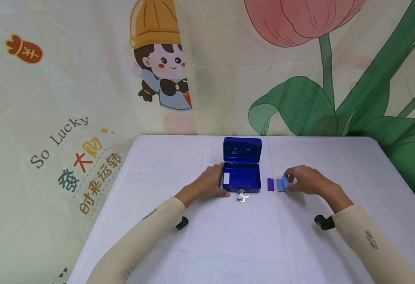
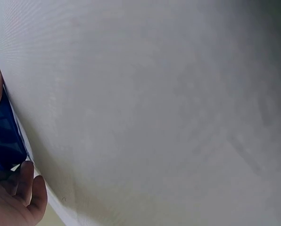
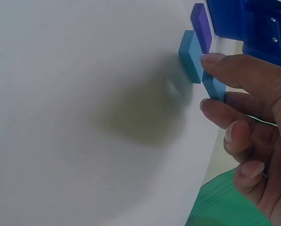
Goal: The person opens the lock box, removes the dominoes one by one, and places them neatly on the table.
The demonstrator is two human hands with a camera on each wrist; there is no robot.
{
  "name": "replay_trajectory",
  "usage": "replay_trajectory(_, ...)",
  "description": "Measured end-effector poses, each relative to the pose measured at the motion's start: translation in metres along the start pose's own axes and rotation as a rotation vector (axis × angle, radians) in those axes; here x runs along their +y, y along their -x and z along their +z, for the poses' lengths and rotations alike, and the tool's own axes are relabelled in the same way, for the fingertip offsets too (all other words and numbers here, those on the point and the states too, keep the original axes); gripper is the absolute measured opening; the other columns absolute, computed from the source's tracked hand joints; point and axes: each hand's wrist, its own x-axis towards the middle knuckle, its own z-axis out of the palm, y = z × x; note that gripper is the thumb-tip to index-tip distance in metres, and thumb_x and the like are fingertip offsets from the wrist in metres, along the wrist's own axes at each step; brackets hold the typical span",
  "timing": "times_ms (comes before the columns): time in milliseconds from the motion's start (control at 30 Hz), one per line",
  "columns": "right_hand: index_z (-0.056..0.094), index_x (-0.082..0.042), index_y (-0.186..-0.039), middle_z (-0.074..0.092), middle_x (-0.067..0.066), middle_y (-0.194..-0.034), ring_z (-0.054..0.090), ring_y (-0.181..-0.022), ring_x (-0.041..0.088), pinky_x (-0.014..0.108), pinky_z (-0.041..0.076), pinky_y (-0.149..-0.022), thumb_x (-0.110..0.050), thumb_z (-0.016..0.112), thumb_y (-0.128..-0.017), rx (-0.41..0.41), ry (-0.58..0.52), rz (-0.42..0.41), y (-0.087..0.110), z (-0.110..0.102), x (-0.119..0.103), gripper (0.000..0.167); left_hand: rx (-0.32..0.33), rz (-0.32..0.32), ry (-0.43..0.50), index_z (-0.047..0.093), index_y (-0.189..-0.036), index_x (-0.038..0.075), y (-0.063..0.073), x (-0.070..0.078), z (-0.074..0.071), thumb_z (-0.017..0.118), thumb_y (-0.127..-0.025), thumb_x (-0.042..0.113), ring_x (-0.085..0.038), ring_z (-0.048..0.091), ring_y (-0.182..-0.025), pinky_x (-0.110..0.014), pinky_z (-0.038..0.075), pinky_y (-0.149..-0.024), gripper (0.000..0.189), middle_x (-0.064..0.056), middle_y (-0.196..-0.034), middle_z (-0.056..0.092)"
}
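Observation:
A dark blue cash box point(image 1: 242, 188) stands with its lid point(image 1: 242, 150) raised, a white label inside and keys point(image 1: 242, 196) in its front lock. My left hand point(image 1: 208, 182) holds the box's left side, thumb at the front corner and fingers toward the back. To the right of the box, my right hand point(image 1: 307, 180) pinches a light blue block point(image 3: 213, 88) between thumb and fingers. Another light blue block point(image 3: 191, 56) lies right beside it on the table. Between that block and the box is a purple block point(image 1: 270, 184).
A white cloth covers the table point(image 1: 250, 244). Its back edge meets a printed curtain point(image 1: 218, 71) with a cartoon figure, a pink flower and green leaves. Black wrist camera mounts point(image 1: 324, 223) hang below both sleeves.

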Motion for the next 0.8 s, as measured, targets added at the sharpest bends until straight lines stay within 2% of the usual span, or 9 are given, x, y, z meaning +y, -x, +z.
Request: replay_trajectory(800,0.066,0.000,-0.126,0.071,0.004,-0.097,0.063,-0.096,0.023,0.049,0.054,-0.092,-0.022,0.084,-0.082,-0.028,0.005,0.028,-0.004,0.009,0.013,0.052,-0.005,-0.018,-0.011,0.019,-0.159,0.008,-0.001,0.000,0.001,0.087,-0.075,0.048,-0.030,0.045,-0.132,-0.044,0.036,-0.116,0.116,-0.015,-0.153,0.044)
